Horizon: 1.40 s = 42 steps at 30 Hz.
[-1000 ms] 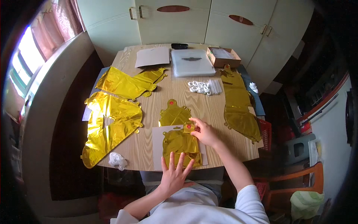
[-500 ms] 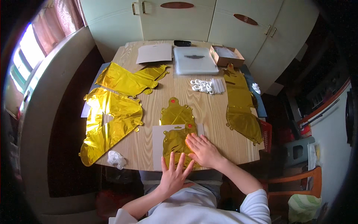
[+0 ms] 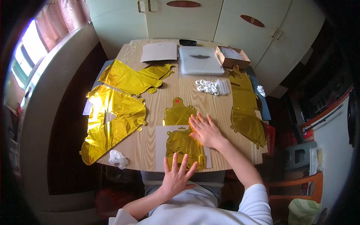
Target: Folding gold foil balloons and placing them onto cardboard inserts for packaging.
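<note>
At lower centre I see crinkled, glossy gold foil (image 3: 183,144) on flat pale card (image 3: 160,150). The left hand (image 3: 176,182) and right hand (image 3: 207,133) spread open, touching the foil.

Left fingers (image 3: 183,164) splayed, right fingers (image 3: 195,122) splayed farther forward, bare forearms (image 3: 242,165) angled inward

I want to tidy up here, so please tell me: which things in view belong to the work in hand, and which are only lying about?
Seem to belong:
pale card
folded gold foil on it, at left hand and right hand
card stack, probably

Seem just lying about:
crumpled white wad, near left
black object, far edge
green-and-white cloth
</note>
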Tool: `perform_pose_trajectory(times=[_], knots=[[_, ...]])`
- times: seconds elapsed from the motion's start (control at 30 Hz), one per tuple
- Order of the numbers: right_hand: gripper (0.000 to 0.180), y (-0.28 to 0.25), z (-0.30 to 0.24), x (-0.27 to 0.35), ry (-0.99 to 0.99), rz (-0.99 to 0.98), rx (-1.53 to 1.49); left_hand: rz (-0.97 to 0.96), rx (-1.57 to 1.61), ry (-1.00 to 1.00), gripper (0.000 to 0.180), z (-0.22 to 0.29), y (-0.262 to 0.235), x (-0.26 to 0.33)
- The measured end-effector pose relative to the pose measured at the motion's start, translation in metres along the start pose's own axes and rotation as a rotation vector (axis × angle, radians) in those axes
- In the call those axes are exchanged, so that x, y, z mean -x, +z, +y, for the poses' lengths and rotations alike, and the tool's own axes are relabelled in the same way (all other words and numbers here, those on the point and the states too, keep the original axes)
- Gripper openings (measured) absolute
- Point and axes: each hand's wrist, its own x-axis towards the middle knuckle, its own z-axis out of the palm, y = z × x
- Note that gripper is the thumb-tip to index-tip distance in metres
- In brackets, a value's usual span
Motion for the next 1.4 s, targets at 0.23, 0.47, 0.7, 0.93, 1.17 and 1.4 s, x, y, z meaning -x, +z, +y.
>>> perform_pose_trajectory(times=[0.23, 0.47, 0.7, 0.93, 1.17, 1.4], knots=[[0.080, -0.019, 0.022, -0.038, 0.166, -0.152, 0.060, 0.004, 0.002, -0.003, 0.096, 0.000, -0.001, 0.000], [0.043, -0.009, 0.032, -0.036, 0.258, 0.271, -0.218, -0.009, -0.014, -0.003, 0.097, 0.001, -0.003, 0.000], [0.015, -0.011, 0.040, -0.008, 0.169, 0.242, -0.430, 0.000, -0.009, -0.008, 0.098, 0.002, -0.002, 0.001], [0.017, -0.035, 0.040, -0.009, 0.260, -0.078, -1.062, -0.007, -0.010, -0.005, 0.098, 0.002, -0.003, 0.001], [0.023, -0.043, 0.103, -0.005, 0.415, 0.401, -0.969, 0.027, -0.021, -0.014, 0.097, 0.004, -0.002, 0.002], [0.016, -0.054, 0.203, 0.069, 0.670, 0.611, -0.935, 0.030, -0.026, -0.007, 0.096, 0.006, 0.001, 0.001]])
